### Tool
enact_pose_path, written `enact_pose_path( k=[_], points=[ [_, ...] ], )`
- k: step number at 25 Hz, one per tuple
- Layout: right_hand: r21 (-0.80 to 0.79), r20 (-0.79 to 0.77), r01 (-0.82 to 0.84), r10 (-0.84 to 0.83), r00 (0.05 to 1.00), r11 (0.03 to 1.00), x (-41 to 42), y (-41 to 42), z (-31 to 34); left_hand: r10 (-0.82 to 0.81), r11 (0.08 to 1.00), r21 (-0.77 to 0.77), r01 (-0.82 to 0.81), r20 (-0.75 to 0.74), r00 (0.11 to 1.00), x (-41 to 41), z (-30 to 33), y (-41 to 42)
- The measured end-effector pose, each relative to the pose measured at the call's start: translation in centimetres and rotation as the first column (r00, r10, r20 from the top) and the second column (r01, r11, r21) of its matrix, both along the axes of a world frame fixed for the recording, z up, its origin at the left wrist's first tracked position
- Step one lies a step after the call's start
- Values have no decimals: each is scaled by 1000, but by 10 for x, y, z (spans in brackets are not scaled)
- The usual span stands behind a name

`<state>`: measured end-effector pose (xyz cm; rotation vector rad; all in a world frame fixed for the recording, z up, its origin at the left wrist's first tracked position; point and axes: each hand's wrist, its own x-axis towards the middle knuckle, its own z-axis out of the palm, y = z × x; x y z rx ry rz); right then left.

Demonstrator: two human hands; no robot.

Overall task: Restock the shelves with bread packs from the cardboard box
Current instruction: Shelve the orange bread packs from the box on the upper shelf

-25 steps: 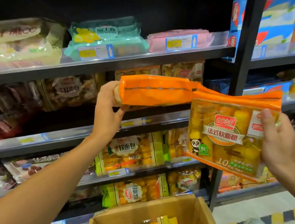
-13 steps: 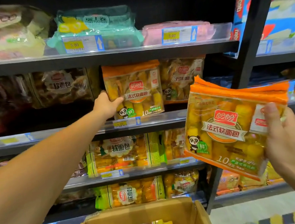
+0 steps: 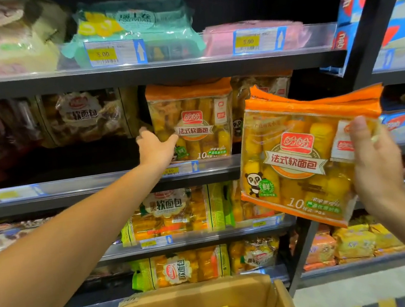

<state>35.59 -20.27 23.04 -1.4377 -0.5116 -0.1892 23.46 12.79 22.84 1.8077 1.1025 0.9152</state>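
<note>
Right hand (image 3: 373, 159): clamped on a bread pack (image 3: 305, 156), held right of the shelf (image 3: 99, 185). Left hand (image 3: 155, 149): fingers apart, touching the pack (image 3: 192, 121) now upright on that shelf, lately carried flat. One stocked; box (image 3: 200, 302) below holds more.

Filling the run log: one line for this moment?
left hand steadying shelved orange bread pack | right hand holding second pack | cardboard box below, packs left
</note>
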Motion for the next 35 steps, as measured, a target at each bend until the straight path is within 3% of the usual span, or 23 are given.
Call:
enact_pose_path(
  k=[2,3,5,6,7,9,11,12,14,17,19,20,22,25,27,29,31,32,34,35],
  points=[
    [5,0,-15,15,1000,1000,-1,6,4,65,993,90,-75,111,992,-13,-7,-19],
    [6,5,-20,20,1000,1000,0,9,4,61,969,227,-99,166,984,-20,-11,-29],
    [19,7,-55,55,998,998,-1,14,6,-95,853,521,-31,213,972,-31,-17,-49],
    [25,2,-76,76,997,997,-2,17,7,-245,815,573,88,203,948,-33,-17,-57],
    [28,-5,-99,99,995,995,-2,18,8,-404,811,520,268,166,900,-33,-14,-66],
    [48,-21,-138,139,990,989,-5,20,10,-681,730,151,667,76,728,-28,-2,-86],
    [45,-24,-179,180,983,983,-9,20,12,-804,582,-185,792,20,595,-25,8,-99],
    [23,-16,-192,192,981,981,-9,18,13,-826,541,-227,810,40,562,-22,7,-101],
    [-21,15,-217,218,976,976,-7,12,14,-789,588,-143,796,114,603,-18,4,-105],
    [-205,104,-261,287,952,943,-4,1,11,-692,720,148,678,217,688,-14,1,-112],
    [-356,127,-231,292,948,905,-3,0,7,-688,724,326,608,276,672,-9,2,-117],
    [-357,128,-198,258,958,913,-3,0,7,-694,715,381,587,276,665,-6,3,-120],
    [-237,126,-133,166,978,962,5,3,6,-696,698,442,563,237,677,7,5,-123],
    [47,87,-149,145,986,988,12,17,7,-431,777,520,354,31,902,31,2,-124],
    [286,-21,-204,219,976,936,18,27,8,-350,823,487,291,32,936,41,3,-129],
    [294,-93,-118,151,984,948,26,42,6,-427,855,398,333,176,887,47,3,-132],
    [123,-53,-22,28,998,992,37,56,4,-448,883,285,374,267,853,49,1,-130],
    [-35,-7,22,-22,1000,999,44,63,5,-462,883,227,411,259,848,48,0,-129],
    [-358,17,102,-102,995,928,57,71,4,-531,846,86,526,214,820,45,-6,-125],
    [-419,-27,94,-115,993,903,65,73,5,-568,817,28,577,221,793,43,-7,-121]
  ],
)
